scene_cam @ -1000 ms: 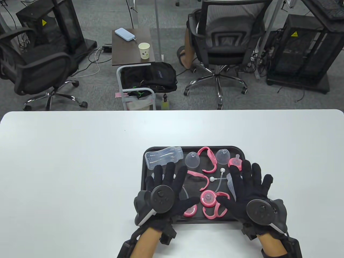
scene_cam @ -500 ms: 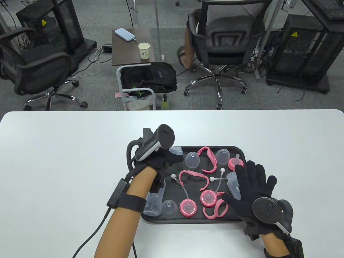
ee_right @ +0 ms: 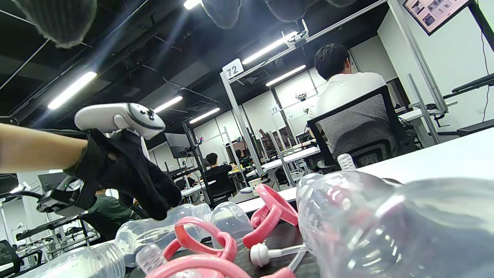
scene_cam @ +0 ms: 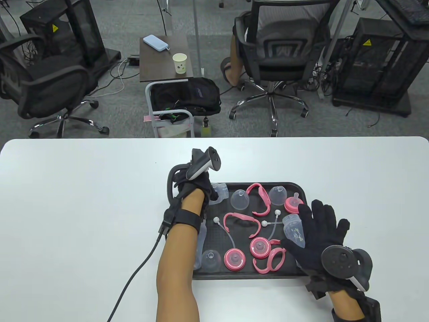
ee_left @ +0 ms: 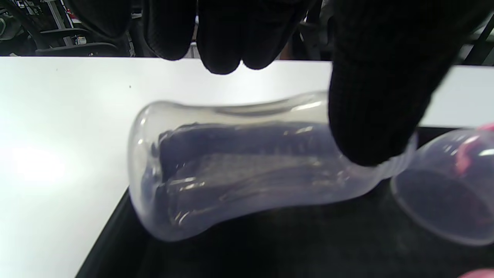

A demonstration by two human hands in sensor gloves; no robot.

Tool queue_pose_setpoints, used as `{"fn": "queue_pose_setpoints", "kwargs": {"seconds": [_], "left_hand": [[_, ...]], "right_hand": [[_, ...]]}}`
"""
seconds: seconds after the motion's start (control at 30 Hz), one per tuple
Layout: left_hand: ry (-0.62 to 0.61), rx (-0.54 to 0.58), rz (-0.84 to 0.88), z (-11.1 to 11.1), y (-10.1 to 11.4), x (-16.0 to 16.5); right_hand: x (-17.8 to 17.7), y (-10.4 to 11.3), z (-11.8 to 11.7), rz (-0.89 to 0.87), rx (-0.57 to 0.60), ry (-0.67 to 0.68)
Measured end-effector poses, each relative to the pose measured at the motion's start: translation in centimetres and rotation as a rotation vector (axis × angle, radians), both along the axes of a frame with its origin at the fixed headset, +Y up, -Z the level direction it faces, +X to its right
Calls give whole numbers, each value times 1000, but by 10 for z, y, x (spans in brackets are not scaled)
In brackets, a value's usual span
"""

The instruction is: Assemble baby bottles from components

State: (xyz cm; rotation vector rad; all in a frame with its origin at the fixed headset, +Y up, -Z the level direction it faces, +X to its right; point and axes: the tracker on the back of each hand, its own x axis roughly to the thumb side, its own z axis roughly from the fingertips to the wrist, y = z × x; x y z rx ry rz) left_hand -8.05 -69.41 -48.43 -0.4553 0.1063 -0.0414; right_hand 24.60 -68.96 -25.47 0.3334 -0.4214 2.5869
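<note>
Since the earlier frame my left hand has reached over to the far-left corner of the tray and closed on the clear bottle lying on its side there, while my right hand has slid a little right and nearer. In the left wrist view my thumb presses down near the bottle's neck and the other fingertips hang over its far side, so I judge the grip only partly wrapped, not yet firm. My right hand lies flat with fingers spread, holding nothing, just beside a second clear bottle on the tray's right side.

To do this well, I should curl the fingers fully round the body before lifting, since smooth plastic will likely roll, then stand it upright clear of the domed cap beside its mouth.

Readable writing: only a "72" sign in the room behind; I can make out no brand on the bottle parts.
</note>
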Motion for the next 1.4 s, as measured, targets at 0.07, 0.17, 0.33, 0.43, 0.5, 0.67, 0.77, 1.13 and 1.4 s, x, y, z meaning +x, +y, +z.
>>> {"fn": "queue_pose_setpoints", "kwargs": {"seconds": [0.07, 0.17, 0.33, 0.43, 0.5, 0.67, 0.77, 1.13, 1.4], "left_hand": [[-17, -22, -36, 0, -9, 0], [-23, -28, -63, 0, -17, 0], [-22, -52, -82, -2, -26, 0], [-21, -72, -81, -4, -31, -2], [-15, -89, -85, -4, -33, -3], [-24, -74, -53, -5, -33, -6], [-31, -30, -32, -3, -26, -8], [-105, 168, 161, 41, 40, -16], [-157, 246, 433, 99, 68, -27]], "right_hand": [[0, 0, 0, -6, -3, -2], [1, 1, 0, -11, -4, -1], [-2, -1, 0, -8, -5, 12], [-1, -1, 0, -25, -5, 12], [0, 0, 0, -23, -1, 6], [1, 0, 0, -27, 0, 2], [3, 0, 0, -46, -3, 0], [9, 1, 0, -57, -15, -15], [12, 1, 0, -70, -20, -28]]}}
